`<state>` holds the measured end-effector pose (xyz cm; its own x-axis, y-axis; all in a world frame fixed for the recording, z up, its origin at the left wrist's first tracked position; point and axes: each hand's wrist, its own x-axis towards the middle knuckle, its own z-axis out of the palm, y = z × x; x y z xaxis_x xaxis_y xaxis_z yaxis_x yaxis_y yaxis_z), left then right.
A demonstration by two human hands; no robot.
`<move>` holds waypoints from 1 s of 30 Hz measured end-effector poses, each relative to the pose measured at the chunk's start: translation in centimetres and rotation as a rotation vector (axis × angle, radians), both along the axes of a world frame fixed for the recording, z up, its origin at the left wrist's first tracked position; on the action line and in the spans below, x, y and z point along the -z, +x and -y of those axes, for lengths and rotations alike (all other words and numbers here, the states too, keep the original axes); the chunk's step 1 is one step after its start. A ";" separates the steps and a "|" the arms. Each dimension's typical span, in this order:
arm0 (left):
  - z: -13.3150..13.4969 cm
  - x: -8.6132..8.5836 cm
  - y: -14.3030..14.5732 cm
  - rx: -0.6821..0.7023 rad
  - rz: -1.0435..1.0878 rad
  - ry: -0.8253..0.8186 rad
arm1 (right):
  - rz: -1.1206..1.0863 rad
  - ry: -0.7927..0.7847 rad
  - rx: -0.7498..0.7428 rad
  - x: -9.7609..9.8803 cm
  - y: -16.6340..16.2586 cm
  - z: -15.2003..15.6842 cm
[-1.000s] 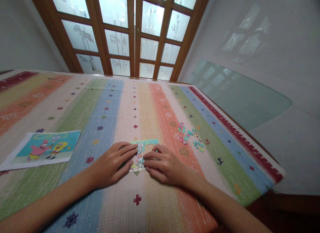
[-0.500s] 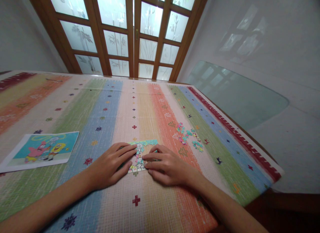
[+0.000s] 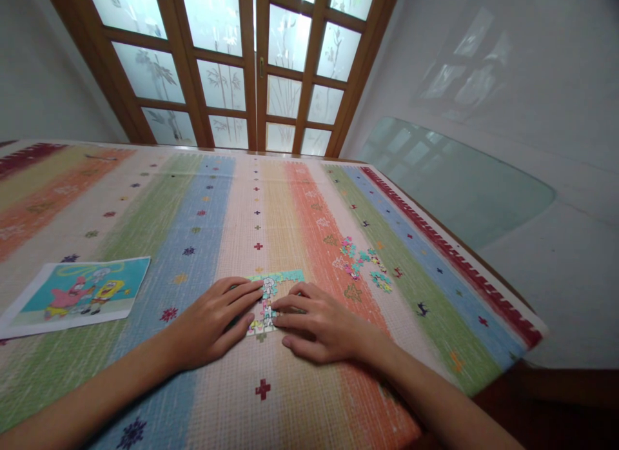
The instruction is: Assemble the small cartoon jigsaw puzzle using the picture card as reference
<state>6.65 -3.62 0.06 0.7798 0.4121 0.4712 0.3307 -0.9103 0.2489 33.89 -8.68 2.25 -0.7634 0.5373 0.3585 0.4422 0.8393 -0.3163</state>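
Observation:
A partly joined jigsaw puzzle [image 3: 278, 278] lies near the front of a table under a striped cloth [image 3: 217, 205]. My left hand [image 3: 213, 321] lies flat on the puzzle's left side, fingers stretched out. My right hand [image 3: 314, 321] lies flat on its right side, the index finger pressing on the pieces in the middle. The hands hide much of the puzzle. Neither hand grips anything.
Several loose puzzle pieces [image 3: 362, 262] are scattered to the right of my right hand. A printed cartoon picture [image 3: 80, 295] lies at the left. The table's right edge [image 3: 483, 289] drops off to a wall. Wooden glass doors [image 3: 256, 63] stand behind.
My right index finger has slid a little left across the puzzle toward my left hand. The view has shifted slightly; the left hand stays in place.

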 end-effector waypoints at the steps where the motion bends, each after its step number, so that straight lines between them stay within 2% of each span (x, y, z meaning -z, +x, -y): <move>1: 0.0 0.0 0.0 0.001 0.003 0.003 | -0.002 -0.002 0.001 0.0 0.0 0.0; 13: -0.2 0.4 -0.2 -0.018 0.005 0.017 | 0.003 -0.016 0.025 0.6 0.0 -0.2; 30: -0.4 0.5 -0.4 -0.010 -0.025 0.034 | -0.048 -0.092 0.043 0.3 0.1 -0.4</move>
